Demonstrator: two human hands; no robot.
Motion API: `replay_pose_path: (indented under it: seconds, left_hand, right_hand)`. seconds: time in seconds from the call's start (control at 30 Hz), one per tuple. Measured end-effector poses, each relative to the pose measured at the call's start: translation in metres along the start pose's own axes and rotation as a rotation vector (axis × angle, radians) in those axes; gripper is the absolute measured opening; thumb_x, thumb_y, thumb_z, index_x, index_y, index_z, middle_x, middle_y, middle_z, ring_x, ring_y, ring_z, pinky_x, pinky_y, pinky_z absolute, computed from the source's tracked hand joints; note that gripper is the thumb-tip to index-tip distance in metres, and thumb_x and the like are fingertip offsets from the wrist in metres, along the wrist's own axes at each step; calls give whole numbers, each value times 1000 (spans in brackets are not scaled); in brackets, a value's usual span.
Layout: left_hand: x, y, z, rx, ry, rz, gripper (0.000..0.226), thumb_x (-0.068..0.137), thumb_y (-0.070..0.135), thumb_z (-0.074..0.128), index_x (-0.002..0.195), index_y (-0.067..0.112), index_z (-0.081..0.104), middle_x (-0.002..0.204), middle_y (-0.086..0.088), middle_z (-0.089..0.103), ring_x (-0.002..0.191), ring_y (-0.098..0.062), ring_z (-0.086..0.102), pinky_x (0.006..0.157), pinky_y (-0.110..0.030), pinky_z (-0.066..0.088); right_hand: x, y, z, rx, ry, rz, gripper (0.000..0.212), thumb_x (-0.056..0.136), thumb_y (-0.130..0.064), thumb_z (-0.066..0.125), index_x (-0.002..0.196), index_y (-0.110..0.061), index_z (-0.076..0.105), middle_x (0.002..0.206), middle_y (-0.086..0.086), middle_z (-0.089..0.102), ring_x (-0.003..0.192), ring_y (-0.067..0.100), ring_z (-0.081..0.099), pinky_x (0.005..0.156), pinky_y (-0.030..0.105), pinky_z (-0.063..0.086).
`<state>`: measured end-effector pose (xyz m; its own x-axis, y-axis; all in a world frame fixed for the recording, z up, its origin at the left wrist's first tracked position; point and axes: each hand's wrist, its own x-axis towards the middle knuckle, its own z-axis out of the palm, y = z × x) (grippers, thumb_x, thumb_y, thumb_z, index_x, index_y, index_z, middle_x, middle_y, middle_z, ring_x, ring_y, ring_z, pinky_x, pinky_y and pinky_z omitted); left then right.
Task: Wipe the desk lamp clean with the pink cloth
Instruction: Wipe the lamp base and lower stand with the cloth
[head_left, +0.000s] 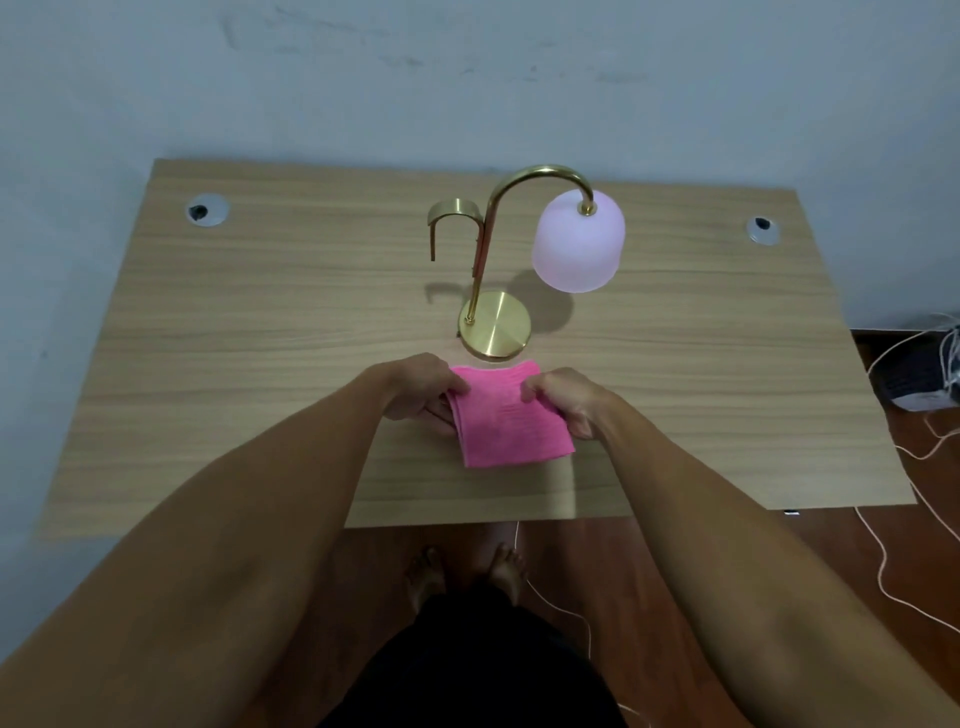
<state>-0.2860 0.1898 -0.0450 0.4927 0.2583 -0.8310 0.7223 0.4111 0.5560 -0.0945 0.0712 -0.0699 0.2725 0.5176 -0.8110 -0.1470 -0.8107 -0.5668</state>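
Observation:
A desk lamp stands mid-table: a round brass base (496, 325), a curved brass arm (540, 174), and a hanging frosted white shade (577, 241) lit pale pink. A brass hook branches off the stem to the left. Just in front of the base is the folded pink cloth (511, 421), held over the table. My left hand (423, 389) grips its left edge and my right hand (566, 397) grips its right edge. Both hands are short of the lamp and apart from it.
The wooden table (260, 338) has a cable grommet at the back left (207, 210) and one at the back right (762, 230). A wall runs behind it. Cords (904, 519) and a dark bundle (930, 374) lie on the floor to the right.

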Motion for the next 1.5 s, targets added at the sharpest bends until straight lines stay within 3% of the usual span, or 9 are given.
replay_pose_path:
  seconds: [0.1,0.17,0.37,0.53,0.63,0.83,1.07,1.27,1.5]
  left_hand:
    - [5,5,4,-25,2,64,18,104,11,51,114,-4,54,93,-19,71,78,-29,74,69,-37,66]
    - [11,9,3,-51,61,153,26,104,9,50,124,-7,52,102,-23,69,85,-34,73,73,-40,65]
    - [26,22,-7,-17,313,261,4,97,2,57,93,2,58,102,-25,64,78,-29,68,63,-34,61]
    - [21,27,-12,168,576,481,54,97,26,63,146,9,48,135,-15,61,123,-28,60,101,-40,53]
    - [13,44,-8,141,513,626,65,98,36,63,156,19,39,155,-11,48,143,-25,45,115,-41,42]
    - [5,85,0,30,548,756,45,96,44,64,103,0,69,88,-14,68,89,-28,66,94,-52,54]
    - [7,107,-5,135,588,621,53,97,56,50,68,16,68,81,-16,77,76,-27,73,70,-30,53]
    - [9,111,-11,225,520,579,39,98,30,44,66,13,59,69,-8,73,87,-36,74,84,-52,59]
    - [9,113,-15,282,475,564,34,97,31,42,70,14,55,81,-12,77,91,-28,76,85,-47,58]
  right_hand:
    - [5,-3,-11,-79,99,-127,26,85,-2,64,69,-18,51,61,2,40,56,19,36,52,34,27]
    - [7,-13,-16,-145,120,-235,8,90,-5,61,83,-6,65,68,7,56,55,19,48,49,34,38]
    - [31,-41,-9,-397,345,-508,46,96,-7,59,141,-8,54,131,14,65,106,26,64,92,33,53]
    - [36,-14,19,-819,531,-844,24,99,-12,54,120,-2,61,120,19,62,101,31,62,93,48,58]
    - [46,8,32,-1077,367,-891,57,107,-30,48,151,5,39,157,28,40,146,42,39,121,62,31]
    - [58,3,49,-1188,475,-774,87,105,-62,31,161,2,11,170,23,15,158,37,13,128,53,14]
    - [74,-18,74,-1169,570,-683,87,106,-62,22,161,5,11,170,24,13,159,36,9,128,49,5]
    - [85,-8,53,-1215,541,-897,80,107,-57,29,159,4,25,165,23,29,156,36,23,128,52,14]
    - [87,7,-18,-1201,220,-1180,61,106,-29,54,156,0,35,165,22,29,155,40,21,127,57,18]
